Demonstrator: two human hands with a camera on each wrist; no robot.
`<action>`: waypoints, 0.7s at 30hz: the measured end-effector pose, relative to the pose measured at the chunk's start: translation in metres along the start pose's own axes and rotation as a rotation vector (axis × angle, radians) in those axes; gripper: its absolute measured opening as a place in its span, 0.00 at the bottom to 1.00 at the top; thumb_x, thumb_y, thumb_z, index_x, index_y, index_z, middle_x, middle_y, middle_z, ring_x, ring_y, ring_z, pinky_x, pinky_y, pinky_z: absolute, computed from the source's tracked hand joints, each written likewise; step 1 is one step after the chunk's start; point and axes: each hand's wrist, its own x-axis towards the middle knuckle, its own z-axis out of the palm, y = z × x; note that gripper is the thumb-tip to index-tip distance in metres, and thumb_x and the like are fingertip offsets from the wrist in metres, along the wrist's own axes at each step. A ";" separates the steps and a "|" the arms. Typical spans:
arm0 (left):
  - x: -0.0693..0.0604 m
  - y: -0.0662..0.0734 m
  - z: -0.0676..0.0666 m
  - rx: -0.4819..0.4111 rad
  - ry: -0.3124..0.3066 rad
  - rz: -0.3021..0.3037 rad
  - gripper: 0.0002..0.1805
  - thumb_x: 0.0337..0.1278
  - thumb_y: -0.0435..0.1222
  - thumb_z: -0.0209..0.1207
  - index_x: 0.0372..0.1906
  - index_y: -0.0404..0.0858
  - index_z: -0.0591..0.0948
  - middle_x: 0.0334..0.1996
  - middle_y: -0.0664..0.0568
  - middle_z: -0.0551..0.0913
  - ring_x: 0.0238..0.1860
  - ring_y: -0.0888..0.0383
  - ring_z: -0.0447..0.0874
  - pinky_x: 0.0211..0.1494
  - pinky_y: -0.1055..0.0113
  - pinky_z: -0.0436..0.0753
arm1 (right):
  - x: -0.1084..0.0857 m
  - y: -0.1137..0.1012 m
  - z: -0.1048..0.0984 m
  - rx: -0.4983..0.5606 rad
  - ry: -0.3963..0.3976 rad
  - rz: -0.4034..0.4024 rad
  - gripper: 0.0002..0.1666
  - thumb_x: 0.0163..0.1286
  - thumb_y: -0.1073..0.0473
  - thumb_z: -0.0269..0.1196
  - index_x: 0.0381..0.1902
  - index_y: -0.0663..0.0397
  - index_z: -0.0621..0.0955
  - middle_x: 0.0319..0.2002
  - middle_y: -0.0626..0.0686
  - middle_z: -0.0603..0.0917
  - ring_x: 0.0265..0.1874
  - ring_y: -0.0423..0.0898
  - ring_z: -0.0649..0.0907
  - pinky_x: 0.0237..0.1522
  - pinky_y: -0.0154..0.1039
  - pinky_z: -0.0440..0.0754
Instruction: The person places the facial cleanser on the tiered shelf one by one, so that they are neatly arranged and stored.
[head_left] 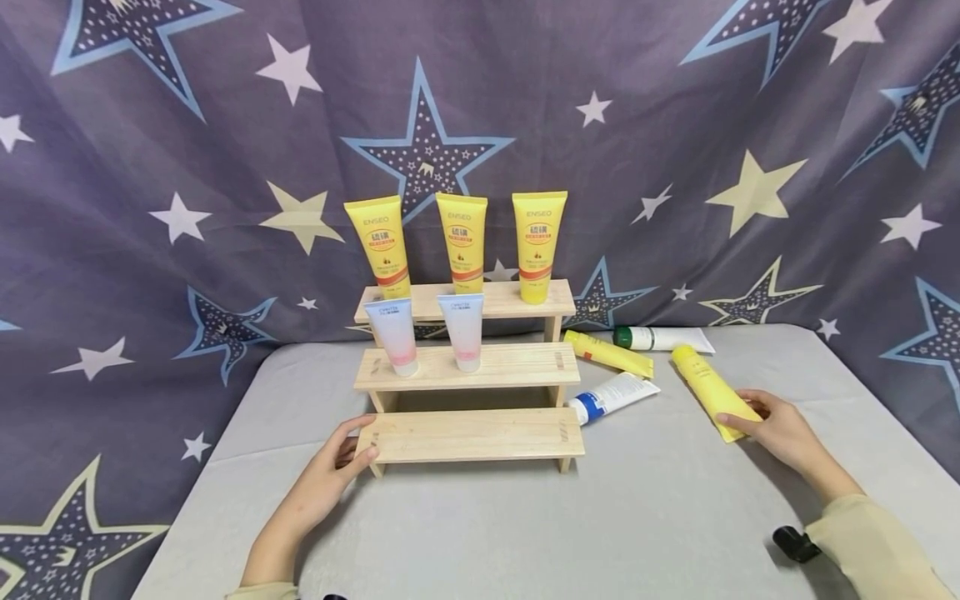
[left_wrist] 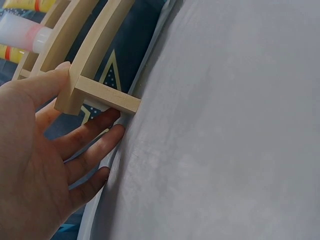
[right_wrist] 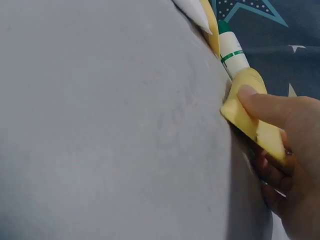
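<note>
At the right, my right hand pinches the crimped end of a yellow squeeze tube, thumb on top. The right wrist view shows the same yellow tube between thumb and fingers. My left hand holds the left end of the lowest step of a three-step wooden rack. In the left wrist view, its thumb lies against the rack's end, other fingers spread beside the leg. Three yellow tubes stand on the top step. Two pink-and-white tubes stand on the middle step.
Right of the rack lie another yellow tube, a white tube with a blue band and a white tube with a green cap. A star-patterned cloth hangs behind the grey-covered table.
</note>
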 end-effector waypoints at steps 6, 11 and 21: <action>0.001 -0.001 0.000 -0.001 0.007 0.008 0.31 0.69 0.53 0.56 0.72 0.52 0.65 0.60 0.37 0.77 0.61 0.41 0.74 0.62 0.41 0.69 | -0.004 -0.004 0.001 0.056 0.147 -0.039 0.33 0.65 0.53 0.70 0.59 0.71 0.75 0.49 0.73 0.80 0.28 0.39 0.78 0.24 0.34 0.78; 0.001 -0.001 0.000 -0.001 0.011 0.012 0.31 0.69 0.53 0.56 0.72 0.52 0.65 0.60 0.37 0.77 0.61 0.42 0.74 0.62 0.41 0.69 | -0.007 -0.006 0.002 0.082 0.237 -0.008 0.30 0.65 0.55 0.71 0.57 0.69 0.77 0.38 0.64 0.82 0.22 0.34 0.75 0.22 0.32 0.75; 0.000 0.000 0.001 -0.011 0.003 0.006 0.31 0.69 0.53 0.56 0.72 0.52 0.65 0.60 0.38 0.77 0.61 0.42 0.74 0.62 0.41 0.70 | -0.010 -0.015 0.001 0.162 0.308 -0.032 0.29 0.65 0.55 0.71 0.57 0.69 0.78 0.37 0.38 0.79 0.29 0.26 0.75 0.25 0.27 0.75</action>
